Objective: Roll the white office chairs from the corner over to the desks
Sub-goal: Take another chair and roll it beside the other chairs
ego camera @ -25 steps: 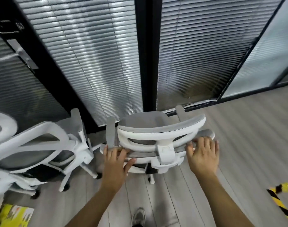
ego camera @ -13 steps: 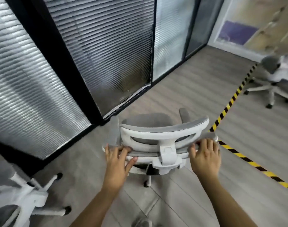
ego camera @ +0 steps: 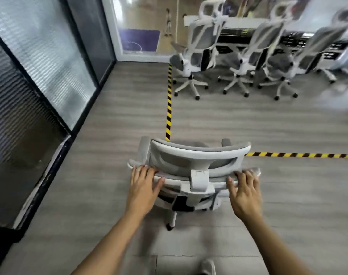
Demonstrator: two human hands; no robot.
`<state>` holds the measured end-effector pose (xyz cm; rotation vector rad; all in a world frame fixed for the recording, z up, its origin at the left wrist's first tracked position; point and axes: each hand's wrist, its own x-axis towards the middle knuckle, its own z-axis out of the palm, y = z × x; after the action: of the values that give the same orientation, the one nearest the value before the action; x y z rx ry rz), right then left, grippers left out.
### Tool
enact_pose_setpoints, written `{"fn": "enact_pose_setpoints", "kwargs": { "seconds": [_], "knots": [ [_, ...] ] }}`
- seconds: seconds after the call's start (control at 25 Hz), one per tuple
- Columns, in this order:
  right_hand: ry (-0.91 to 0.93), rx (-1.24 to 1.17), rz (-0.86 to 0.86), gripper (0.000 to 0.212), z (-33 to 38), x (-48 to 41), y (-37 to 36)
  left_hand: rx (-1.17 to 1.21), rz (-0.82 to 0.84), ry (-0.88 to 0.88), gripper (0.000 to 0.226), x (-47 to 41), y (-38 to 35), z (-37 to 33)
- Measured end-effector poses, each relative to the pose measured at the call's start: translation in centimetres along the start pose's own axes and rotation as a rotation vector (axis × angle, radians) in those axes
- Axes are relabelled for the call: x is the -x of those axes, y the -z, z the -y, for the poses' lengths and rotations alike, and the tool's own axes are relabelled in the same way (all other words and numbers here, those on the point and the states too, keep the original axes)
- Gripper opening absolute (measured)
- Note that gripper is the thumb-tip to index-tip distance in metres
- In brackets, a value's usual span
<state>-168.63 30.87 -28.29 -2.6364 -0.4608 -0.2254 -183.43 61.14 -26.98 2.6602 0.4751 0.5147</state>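
Grip check: white chair [ego camera: 195, 169] is taken from behind at the top rim of the backrest, one hand on each side of the centre bracket. Left hand [ego camera: 143, 187]: fingers are hooked over the rim and the thumb is set against its rear face, so the rim is pinched. Right hand [ego camera: 243, 193]: fingers are spread and fairly straight, tips are laid on the rim, thumb is out to the side. That is read as a push more than a grasp, though motion blur is noted there.

Location: chair is stood on the grey plank floor [ego camera: 109, 139], just short of the yellow-black hazard tape [ego camera: 168, 100], with the glass partition [ego camera: 50, 62] off to the left. It is well apart from the desks [ego camera: 246, 21] at the far wall, where several matching chairs [ego camera: 201, 46] are parked.

Handling, as judged: moderate weight is expected, but with a caster [ego camera: 170, 226] base on smooth flooring little force should be needed. Frame is hard moulded white plastic, stiff and probably a bit slick; the curved rim gives fingers a good hook. Grey mesh panels are soft and should not be loaded. Headrest [ego camera: 199, 153] is likely pivoted, so it is best left alone. Yaw on the swivel base is likely if the push is uneven, so even two-sided pressure is advised. A small bump may be felt at the tape edge.
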Motion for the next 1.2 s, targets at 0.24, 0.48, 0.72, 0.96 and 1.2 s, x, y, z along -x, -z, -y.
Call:
{"fn": "enact_pose_setpoints", "kwargs": {
  "seconds": [0.24, 0.48, 0.72, 0.96, 1.2],
  "knots": [
    [-0.219, -0.055, -0.146, 0.066, -11.8, -5.3, 4.0, 0.133, 0.054, -0.176, 0.056, -11.5, -9.5, -11.8],
    [-0.362, -0.023, -0.196, 0.069, -26.8, -16.2, 8.7, 0.247, 0.102, -0.251, 0.051, -23.3, -20.2, -26.9],
    [-0.443, 0.024, -0.218, 0.079, -40.9, -28.5, 12.4, 0.265, 0.151, -0.361, 0.054, -37.5, -31.4, -40.1],
    [-0.561, 0.047, -0.323, 0.071, -54.2, -41.7, 14.5, 0.353, 0.205, -0.480, 0.053, -52.8, -43.2, -53.4],
    [-0.649, 0.069, -0.379, 0.056, -67.9, -55.3, 18.5, 0.391, 0.324, -0.555, 0.057, -67.6, -55.1, -69.1]
  ]
}}
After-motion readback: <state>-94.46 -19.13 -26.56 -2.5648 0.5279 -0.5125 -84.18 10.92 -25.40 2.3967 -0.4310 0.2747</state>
